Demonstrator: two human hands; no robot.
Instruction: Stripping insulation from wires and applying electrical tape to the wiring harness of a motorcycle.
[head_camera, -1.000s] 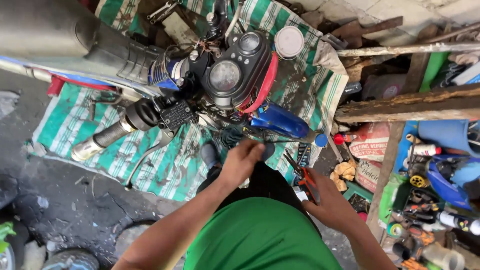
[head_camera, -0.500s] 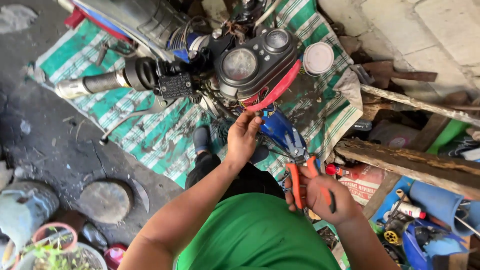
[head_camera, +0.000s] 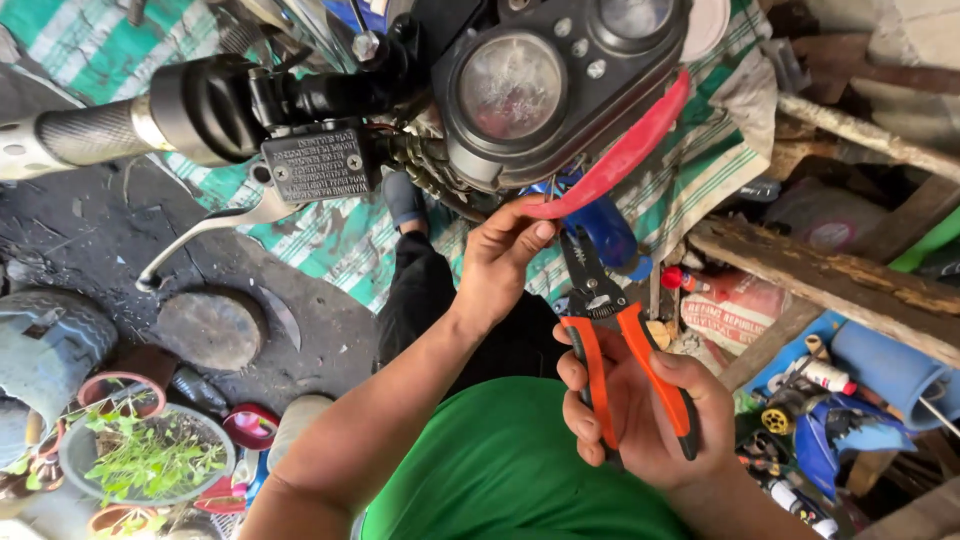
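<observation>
Green-white striped cloth (head_camera: 330, 235) under the bike. Potted plant (head_camera: 140, 460) bottom left on the dark floor (head_camera: 80, 235), round flat stone (head_camera: 210, 328) near it. Rough wooden plank (head_camera: 830, 275) right, blue pipe (head_camera: 885, 365) below it.

The dark, stained floor (head_camera: 90, 235) carries a green-and-white striped cloth (head_camera: 330, 240), a round flat stone (head_camera: 210, 328), an old tyre (head_camera: 45, 340) and a pot of green plants (head_camera: 140, 465).

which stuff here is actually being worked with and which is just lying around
In use:
left hand pinching under the gauge cluster
right hand holding orange-handled pliers

Lying about:
potted plant
wooden plank
blue spray bottle
</observation>
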